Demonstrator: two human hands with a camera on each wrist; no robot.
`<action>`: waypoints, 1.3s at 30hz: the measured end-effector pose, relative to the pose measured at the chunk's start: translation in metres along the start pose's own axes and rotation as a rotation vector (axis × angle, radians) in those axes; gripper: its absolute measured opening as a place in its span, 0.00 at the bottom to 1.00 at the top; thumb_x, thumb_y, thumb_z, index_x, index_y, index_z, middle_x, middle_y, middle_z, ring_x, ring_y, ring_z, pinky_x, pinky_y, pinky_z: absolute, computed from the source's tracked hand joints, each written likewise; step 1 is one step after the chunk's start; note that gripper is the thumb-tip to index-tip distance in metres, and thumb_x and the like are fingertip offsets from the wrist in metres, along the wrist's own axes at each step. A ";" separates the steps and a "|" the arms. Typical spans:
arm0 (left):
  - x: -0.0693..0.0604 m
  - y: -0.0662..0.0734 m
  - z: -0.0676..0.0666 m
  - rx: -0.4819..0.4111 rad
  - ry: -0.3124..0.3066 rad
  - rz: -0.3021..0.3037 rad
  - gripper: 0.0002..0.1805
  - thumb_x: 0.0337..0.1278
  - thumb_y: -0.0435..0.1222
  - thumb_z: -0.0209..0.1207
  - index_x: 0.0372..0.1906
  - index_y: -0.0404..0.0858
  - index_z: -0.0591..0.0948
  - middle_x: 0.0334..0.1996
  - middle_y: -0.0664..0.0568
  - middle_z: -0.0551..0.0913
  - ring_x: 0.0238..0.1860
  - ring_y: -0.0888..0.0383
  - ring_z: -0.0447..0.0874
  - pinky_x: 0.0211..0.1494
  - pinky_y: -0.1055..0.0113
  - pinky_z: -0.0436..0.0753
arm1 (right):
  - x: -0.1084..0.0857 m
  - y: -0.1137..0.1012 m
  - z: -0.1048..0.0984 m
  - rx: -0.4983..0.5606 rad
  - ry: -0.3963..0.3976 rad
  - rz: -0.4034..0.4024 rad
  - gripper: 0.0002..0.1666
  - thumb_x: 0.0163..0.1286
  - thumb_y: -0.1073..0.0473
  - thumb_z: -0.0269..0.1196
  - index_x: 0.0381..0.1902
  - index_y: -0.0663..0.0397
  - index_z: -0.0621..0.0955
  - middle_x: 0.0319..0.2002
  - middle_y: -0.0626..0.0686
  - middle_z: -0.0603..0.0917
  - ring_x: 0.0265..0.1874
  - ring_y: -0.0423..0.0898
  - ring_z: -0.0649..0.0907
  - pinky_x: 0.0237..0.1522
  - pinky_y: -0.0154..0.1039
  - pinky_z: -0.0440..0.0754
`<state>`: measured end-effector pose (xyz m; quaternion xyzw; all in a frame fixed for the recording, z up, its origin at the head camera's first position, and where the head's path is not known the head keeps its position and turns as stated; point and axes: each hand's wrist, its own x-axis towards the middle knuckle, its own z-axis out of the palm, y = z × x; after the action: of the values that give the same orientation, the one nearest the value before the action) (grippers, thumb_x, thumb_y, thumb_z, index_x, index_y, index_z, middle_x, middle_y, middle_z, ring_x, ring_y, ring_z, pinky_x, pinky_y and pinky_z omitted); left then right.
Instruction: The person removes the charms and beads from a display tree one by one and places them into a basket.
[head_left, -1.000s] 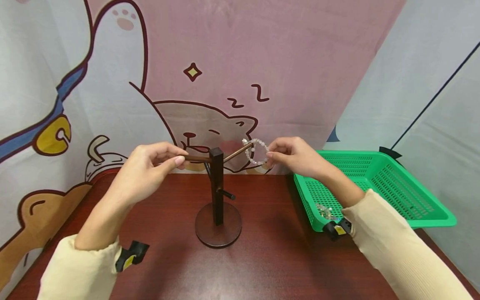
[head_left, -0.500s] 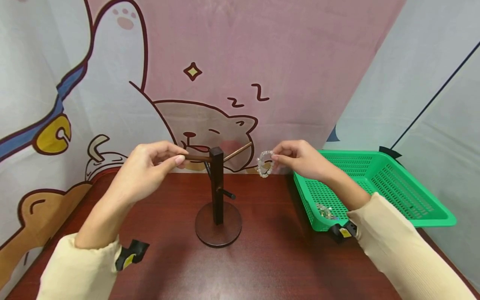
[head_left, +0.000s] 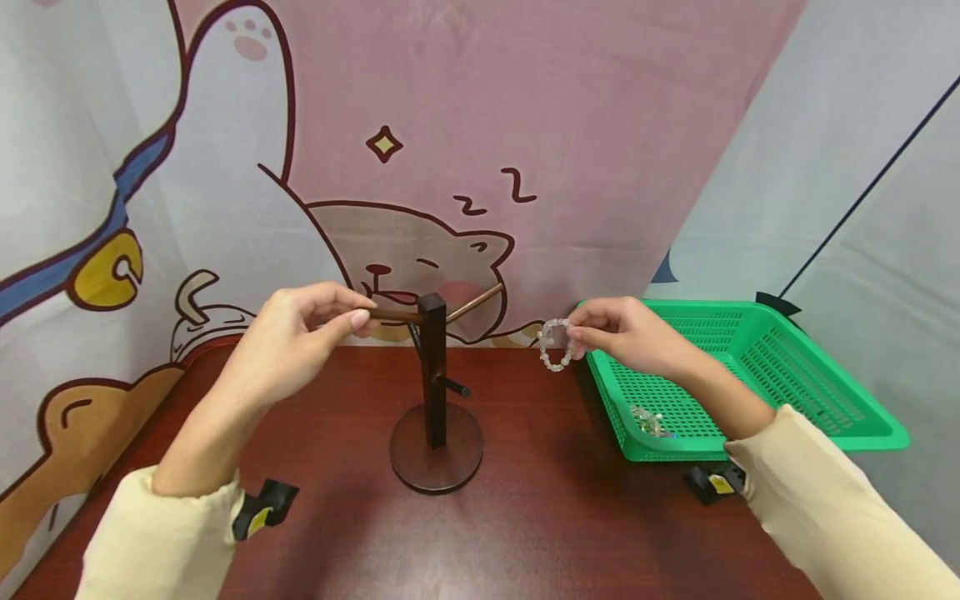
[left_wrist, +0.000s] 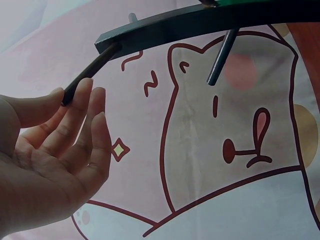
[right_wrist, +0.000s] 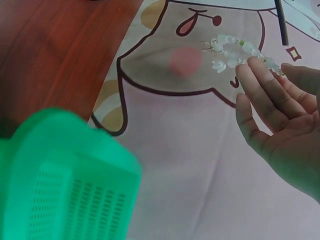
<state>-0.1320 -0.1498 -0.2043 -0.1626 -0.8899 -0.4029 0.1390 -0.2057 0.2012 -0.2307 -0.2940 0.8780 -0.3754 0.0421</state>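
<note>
A dark wooden stand (head_left: 433, 375) with a round base and several pegs stands upright on the table. My left hand (head_left: 303, 342) pinches the end of its upper left peg (left_wrist: 82, 77) between thumb and fingers. Right of the stand, my right hand (head_left: 626, 333) holds a bracelet of clear and whitish beads (head_left: 555, 345) by its edge, pinched between thumb and fingertips. In the right wrist view the bracelet (right_wrist: 235, 50) hangs off the fingertips, with a small charm on it. The bracelet is apart from the upper right peg (head_left: 476, 302).
A green plastic basket (head_left: 832, 354) stands at the right, just beyond and under my right forearm. Several shiny beaded pieces (head_left: 651, 422) lie in its near left corner. The reddish-brown table (head_left: 525, 533) ends at a cartoon-printed cloth (head_left: 585, 150) behind the stand.
The bracelet was around the tip of the upper right peg. My right hand has drawn it off and moved it right and down, closer to the basket. My left hand stays on its peg.
</note>
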 end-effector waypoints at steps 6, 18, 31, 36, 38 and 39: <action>0.000 0.000 0.000 -0.002 0.001 0.001 0.09 0.60 0.36 0.57 0.42 0.38 0.82 0.31 0.49 0.85 0.33 0.58 0.80 0.32 0.66 0.70 | -0.017 0.008 -0.008 0.029 -0.001 0.024 0.09 0.67 0.62 0.57 0.40 0.62 0.79 0.28 0.53 0.84 0.30 0.44 0.83 0.34 0.36 0.77; 0.000 -0.001 0.000 -0.007 -0.001 0.000 0.09 0.60 0.37 0.57 0.42 0.39 0.82 0.31 0.50 0.85 0.33 0.58 0.80 0.33 0.65 0.70 | -0.054 0.036 -0.031 -0.040 0.056 0.039 0.08 0.68 0.62 0.55 0.40 0.59 0.79 0.28 0.52 0.84 0.30 0.44 0.82 0.33 0.36 0.79; 0.001 -0.002 0.001 -0.020 0.000 0.003 0.09 0.60 0.37 0.57 0.42 0.38 0.82 0.31 0.50 0.85 0.34 0.58 0.81 0.32 0.66 0.71 | -0.095 0.069 -0.046 -0.162 0.121 0.146 0.09 0.69 0.59 0.55 0.42 0.56 0.79 0.28 0.46 0.84 0.31 0.42 0.82 0.32 0.35 0.77; 0.001 -0.002 0.001 -0.019 0.000 0.003 0.09 0.60 0.37 0.57 0.42 0.38 0.82 0.31 0.50 0.85 0.34 0.58 0.81 0.32 0.66 0.71 | -0.108 0.081 -0.048 -0.154 0.124 0.190 0.11 0.69 0.58 0.54 0.43 0.57 0.79 0.29 0.48 0.84 0.32 0.42 0.83 0.34 0.34 0.78; 0.001 -0.002 0.001 -0.018 0.000 0.003 0.09 0.60 0.37 0.57 0.42 0.39 0.82 0.31 0.50 0.85 0.34 0.58 0.81 0.32 0.66 0.71 | -0.112 0.086 -0.048 -0.151 0.127 0.206 0.12 0.69 0.57 0.54 0.43 0.57 0.79 0.29 0.48 0.85 0.32 0.42 0.83 0.34 0.34 0.78; 0.001 -0.002 0.001 -0.018 0.000 0.003 0.09 0.60 0.37 0.57 0.42 0.39 0.82 0.31 0.50 0.85 0.34 0.58 0.81 0.32 0.66 0.71 | -0.115 0.088 -0.048 -0.153 0.129 0.206 0.12 0.69 0.57 0.54 0.43 0.57 0.79 0.29 0.49 0.85 0.32 0.42 0.82 0.34 0.35 0.78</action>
<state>-0.1337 -0.1502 -0.2055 -0.1649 -0.8859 -0.4109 0.1381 -0.1682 0.3423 -0.2740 -0.1799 0.9304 -0.3193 0.0014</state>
